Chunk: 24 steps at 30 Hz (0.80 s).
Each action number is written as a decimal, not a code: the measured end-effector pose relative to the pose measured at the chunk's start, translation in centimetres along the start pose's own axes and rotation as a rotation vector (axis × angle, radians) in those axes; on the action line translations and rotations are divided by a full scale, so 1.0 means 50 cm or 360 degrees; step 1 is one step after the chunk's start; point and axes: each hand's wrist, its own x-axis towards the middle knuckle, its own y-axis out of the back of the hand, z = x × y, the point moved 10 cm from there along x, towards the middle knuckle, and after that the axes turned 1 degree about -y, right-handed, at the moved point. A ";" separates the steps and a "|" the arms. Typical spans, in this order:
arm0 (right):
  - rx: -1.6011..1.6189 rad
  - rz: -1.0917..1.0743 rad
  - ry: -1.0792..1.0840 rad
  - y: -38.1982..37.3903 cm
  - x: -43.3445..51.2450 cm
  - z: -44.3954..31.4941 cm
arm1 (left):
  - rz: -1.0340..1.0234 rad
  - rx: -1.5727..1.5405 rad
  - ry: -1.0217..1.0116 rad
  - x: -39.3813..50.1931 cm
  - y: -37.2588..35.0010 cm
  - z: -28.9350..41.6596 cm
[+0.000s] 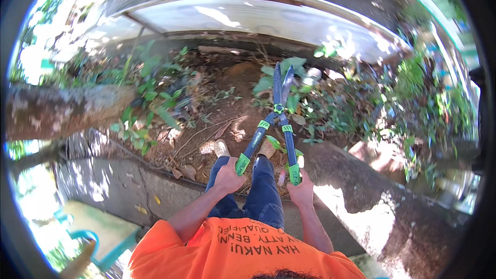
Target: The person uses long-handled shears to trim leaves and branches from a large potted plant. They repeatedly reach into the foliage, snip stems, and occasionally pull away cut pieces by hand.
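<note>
A pair of hedge shears [278, 109] with dark blades and green grips points away from me over the planted soil. My left hand [229, 176] is closed on the left handle's grip, and my right hand [302, 190] on the right one. The blades are slightly apart, their tips over broad green leaves [295, 64] near a low wall. A leafy sprig [276, 142] shows between the handles. Below the shears, my shoes [221, 148] stand on brown soil with dry leaves and thin twigs.
A thick tree trunk [69, 110] lies across the left of the view, and another [360, 186] reaches to the lower right. Low plants [161, 100] grow on both sides. A whitish panel [232, 13] runs behind the bed; a concrete edge [116, 190] is near my legs.
</note>
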 end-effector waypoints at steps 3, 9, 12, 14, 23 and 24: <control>-0.0077 -0.0154 0.0117 -0.069 0.023 -0.054 | 0.0118 -0.0124 0.0062 -0.015 0.035 -0.066; -0.0426 -0.0336 0.0316 -0.196 0.030 -0.162 | 0.0381 -0.0353 0.0210 -0.042 0.084 -0.227; -0.0456 -0.0411 0.0557 -0.265 0.023 -0.240 | 0.0463 -0.0458 0.0256 -0.063 0.116 -0.295; -0.0519 -0.0478 0.0638 -0.314 0.016 -0.290 | 0.0542 -0.0480 0.0330 -0.082 0.149 -0.335; -0.0609 -0.0717 0.1278 -0.516 0.015 -0.615 | 0.0917 -0.0659 0.0452 -0.133 0.317 -0.580; -0.0623 -0.0798 0.1246 -0.540 0.026 -0.646 | 0.0920 -0.0706 0.0442 -0.136 0.341 -0.611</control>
